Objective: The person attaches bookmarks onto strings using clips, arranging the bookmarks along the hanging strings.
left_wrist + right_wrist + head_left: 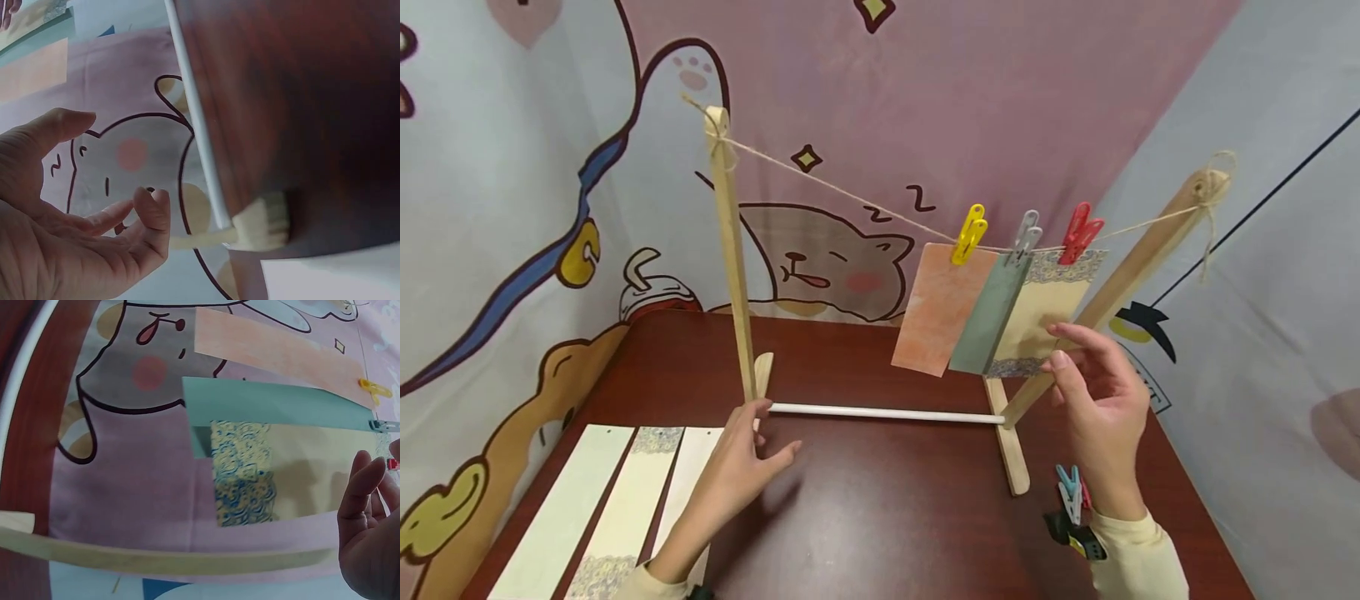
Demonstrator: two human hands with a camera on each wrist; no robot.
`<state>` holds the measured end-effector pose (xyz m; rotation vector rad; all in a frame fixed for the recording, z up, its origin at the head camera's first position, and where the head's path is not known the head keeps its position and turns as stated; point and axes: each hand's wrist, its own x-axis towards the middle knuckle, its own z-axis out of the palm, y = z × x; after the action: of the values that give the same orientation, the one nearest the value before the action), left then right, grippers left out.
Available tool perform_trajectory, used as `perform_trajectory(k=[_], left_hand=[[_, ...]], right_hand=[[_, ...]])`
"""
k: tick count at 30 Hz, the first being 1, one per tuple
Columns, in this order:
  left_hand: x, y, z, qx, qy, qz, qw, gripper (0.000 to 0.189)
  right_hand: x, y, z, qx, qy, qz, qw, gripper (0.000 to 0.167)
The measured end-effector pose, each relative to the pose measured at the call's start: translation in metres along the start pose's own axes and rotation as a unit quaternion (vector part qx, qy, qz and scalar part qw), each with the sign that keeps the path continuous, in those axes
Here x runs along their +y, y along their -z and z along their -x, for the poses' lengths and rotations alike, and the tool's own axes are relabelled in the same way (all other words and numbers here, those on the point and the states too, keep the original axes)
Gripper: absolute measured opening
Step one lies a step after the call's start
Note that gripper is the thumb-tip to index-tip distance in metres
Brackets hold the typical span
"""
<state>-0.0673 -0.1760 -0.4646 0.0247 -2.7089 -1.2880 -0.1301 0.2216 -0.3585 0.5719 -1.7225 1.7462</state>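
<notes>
Three paper cards hang from a twine line (842, 193) on a wooden stand: an orange card (936, 308) under a yellow clothespin (970, 237), a green card (985, 321) under a grey clothespin (1026, 239), and a cream card with lace-patterned ends (1041, 312) under a red clothespin (1081, 237). My right hand (1108, 392) is beside the cream card, thumb and forefinger apart with nothing held. Near the foot of the left wooden post (733, 258), my left hand (745, 458) has its fingers loosely bent and its thumb apart, holding nothing. Whether it touches the post is unclear.
A white rod (887, 412) joins the stand's two feet. The right post (1123, 279) leans outward behind my right hand. Two white strips and a patterned strip (636, 492) lie at the table's left. Loose clothespins (1071, 496) lie near my right wrist.
</notes>
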Motion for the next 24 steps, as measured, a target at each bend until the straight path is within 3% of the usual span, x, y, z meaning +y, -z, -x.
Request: perform_trajectory(k=[8, 12, 20, 24], left_hand=[[-0.008, 0.002, 0.001, -0.009, 0.019, -0.010, 0.9997, 0.073], [-0.012, 0.002, 0.005, -0.001, 0.012, -0.028, 0.9995, 0.074], [-0.031, 0.013, 0.018, 0.038, 0.008, -0.087, 0.9955, 0.072], [-0.041, 0.017, 0.023, 0.024, 0.049, -0.107, 0.9927, 0.076]], right_hand=[[0.009, 0.015, 0.007, 0.013, -0.027, 0.015, 0.9994, 0.031], [0.010, 0.019, 0.014, 0.004, -0.064, 0.068, 0.9956, 0.032], [0.014, 0.031, 0.029, -0.013, -0.155, 0.195, 0.9684, 0.030], [0.019, 0.040, 0.033, -0.010, -0.192, 0.241, 0.9513, 0.028]])
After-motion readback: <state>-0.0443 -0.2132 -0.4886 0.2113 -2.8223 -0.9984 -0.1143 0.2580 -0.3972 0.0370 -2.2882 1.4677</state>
